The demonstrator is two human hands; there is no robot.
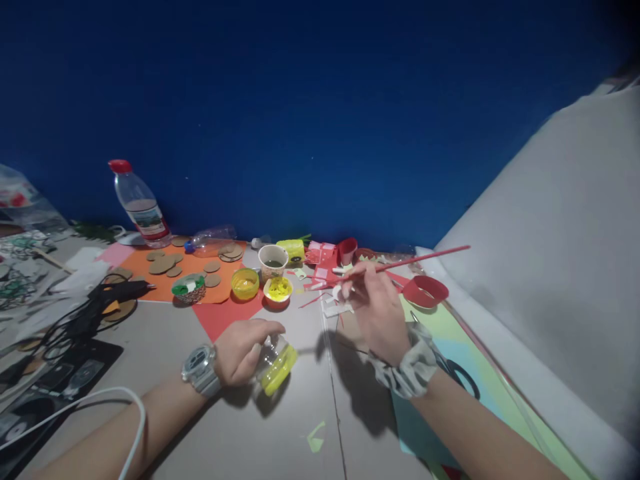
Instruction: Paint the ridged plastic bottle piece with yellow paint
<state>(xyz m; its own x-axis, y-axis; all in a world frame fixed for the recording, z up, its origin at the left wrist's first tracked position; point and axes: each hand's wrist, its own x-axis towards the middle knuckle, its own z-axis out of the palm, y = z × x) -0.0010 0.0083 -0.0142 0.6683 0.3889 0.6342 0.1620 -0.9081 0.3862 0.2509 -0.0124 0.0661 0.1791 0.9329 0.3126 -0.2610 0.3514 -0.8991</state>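
My left hand (243, 350), a watch at its wrist, is closed around a clear plastic cup-shaped piece (276, 367) with a bright yellow painted band. It is tilted above the grey table. My right hand (377, 313) pinches a thin red paintbrush (430, 255) whose handle points to the right. The bristle end points left, and I cannot make out its tip clearly. Beyond my left hand stand a small cup of yellow paint (278, 288), a yellow bowl (245, 285) and a paper cup (273, 257) holding dark liquid. A small dish with green paint (189, 289) is farther left.
A red-capped bottle (143, 210) and a lying clear bottle (215, 241) are near the blue wall. Cardboard discs (163, 265) lie on orange paper (145, 287). A glue gun (120, 290) and cables sit left. Scissors (463, 377) and a red ring-shaped piece (426, 291) are right.
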